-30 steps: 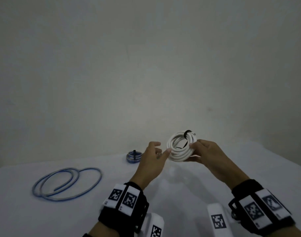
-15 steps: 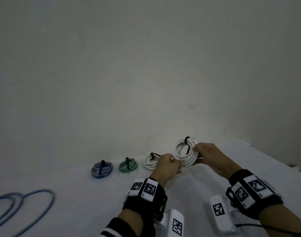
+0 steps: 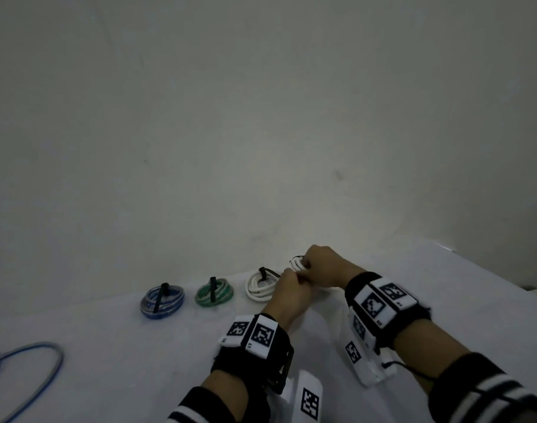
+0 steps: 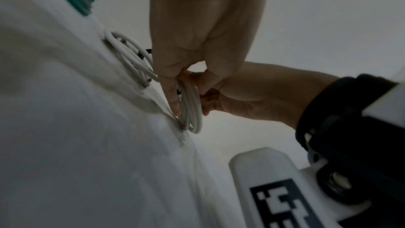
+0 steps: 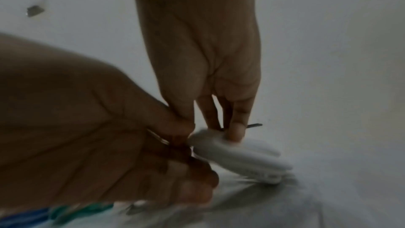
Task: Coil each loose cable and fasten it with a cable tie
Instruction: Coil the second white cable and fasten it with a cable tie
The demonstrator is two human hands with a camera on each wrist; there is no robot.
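While both hands (image 3: 306,277) pinch it, the round white coil (image 4: 190,107) touches cloth.

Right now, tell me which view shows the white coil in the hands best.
The left wrist view: the held white coil shows edge-on, its strands distinct, touching the table. The right wrist view shows it blurred; in the head view the right hand and left hand hide most of it.

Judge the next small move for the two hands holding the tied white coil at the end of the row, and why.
Probably release it. Both the left hand and right hand hold the white coil, its lower edge on the table beside the other white coil; a black tie shows on it.
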